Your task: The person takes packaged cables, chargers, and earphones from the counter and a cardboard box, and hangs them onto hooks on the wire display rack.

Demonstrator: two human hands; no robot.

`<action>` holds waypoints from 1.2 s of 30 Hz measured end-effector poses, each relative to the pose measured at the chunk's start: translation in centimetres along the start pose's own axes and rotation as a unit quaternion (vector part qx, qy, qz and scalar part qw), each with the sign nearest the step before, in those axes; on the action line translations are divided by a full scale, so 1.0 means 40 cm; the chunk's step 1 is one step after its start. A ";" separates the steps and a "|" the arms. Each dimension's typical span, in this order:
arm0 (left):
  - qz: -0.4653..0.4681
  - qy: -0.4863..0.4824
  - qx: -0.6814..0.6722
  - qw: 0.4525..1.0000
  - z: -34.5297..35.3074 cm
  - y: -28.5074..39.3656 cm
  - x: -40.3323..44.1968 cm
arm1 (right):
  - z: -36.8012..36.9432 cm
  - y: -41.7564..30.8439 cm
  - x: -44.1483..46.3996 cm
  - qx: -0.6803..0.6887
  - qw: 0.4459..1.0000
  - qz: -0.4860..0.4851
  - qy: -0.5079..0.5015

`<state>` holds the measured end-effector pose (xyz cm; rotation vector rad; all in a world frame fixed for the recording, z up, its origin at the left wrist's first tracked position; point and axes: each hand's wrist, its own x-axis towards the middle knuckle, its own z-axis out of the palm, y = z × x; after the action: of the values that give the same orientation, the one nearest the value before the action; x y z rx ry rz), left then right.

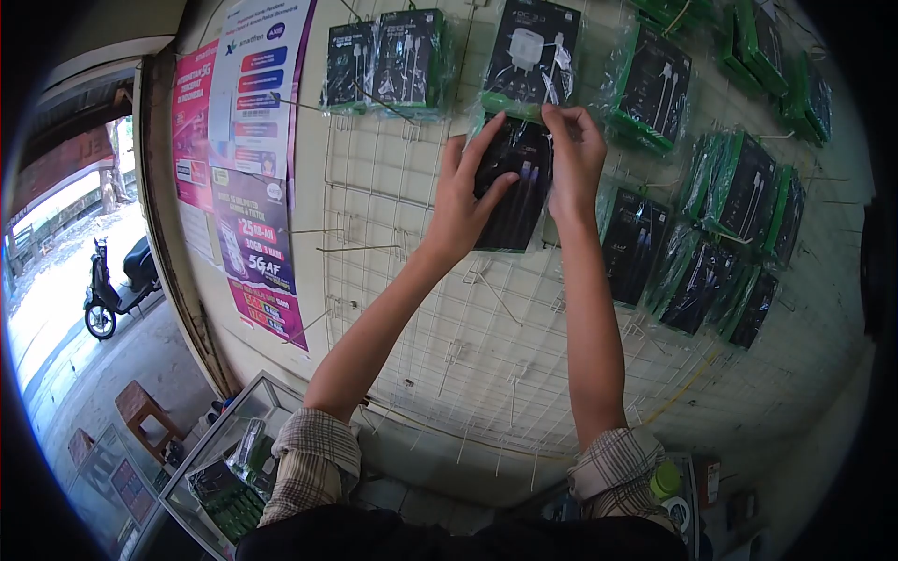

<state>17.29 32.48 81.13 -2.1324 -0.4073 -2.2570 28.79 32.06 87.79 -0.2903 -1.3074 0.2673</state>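
Both hands are raised to a black-and-green package in clear plastic [512,201] on the wire wall rack. My left hand [468,192] lies against its left side and front, fingers closed on it. At its top right corner, my right hand [573,154] pinches the upper edge, fingertips bent. Directly above hangs a charger package [533,51], whose lower edge meets my fingertips. To the right of my right hand are another cable package [652,89] and, lower, a dark package [632,245].
The wire rack [402,198] has bare hooks sticking out at left and below. More packages [407,61] hang at upper left and right. Posters [253,215] cover the left wall. A glass case [201,467] stands at lower left, with a stool [145,409] and scooter [117,280] beyond.
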 end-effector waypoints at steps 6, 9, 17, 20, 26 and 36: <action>-0.019 0.005 -0.021 1.000 0.000 -0.002 -0.002 | -0.025 0.003 -0.004 -0.005 0.999 -0.030 -0.045; -0.013 -0.003 -0.029 0.999 0.003 -0.018 -0.012 | -0.027 0.006 -0.003 -0.035 0.997 -0.046 -0.051; -0.018 0.003 -0.018 1.000 0.009 -0.022 0.010 | 0.002 0.005 0.020 -0.152 0.978 -0.142 0.010; -0.013 0.009 -0.024 1.000 0.009 -0.034 0.015 | 0.004 0.006 0.024 -0.197 0.969 -0.153 -0.001; -0.023 0.000 -0.014 1.000 0.007 -0.040 0.018 | 0.002 0.020 0.037 -0.221 0.961 -0.168 -0.017; -0.007 -0.012 0.078 0.997 0.006 -0.031 0.030 | 0.010 0.029 0.033 -0.345 0.898 -0.270 -0.036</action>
<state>17.23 33.95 82.07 -2.0880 -0.5820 -2.1296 28.68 33.63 88.69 -0.4985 -1.4679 -0.6838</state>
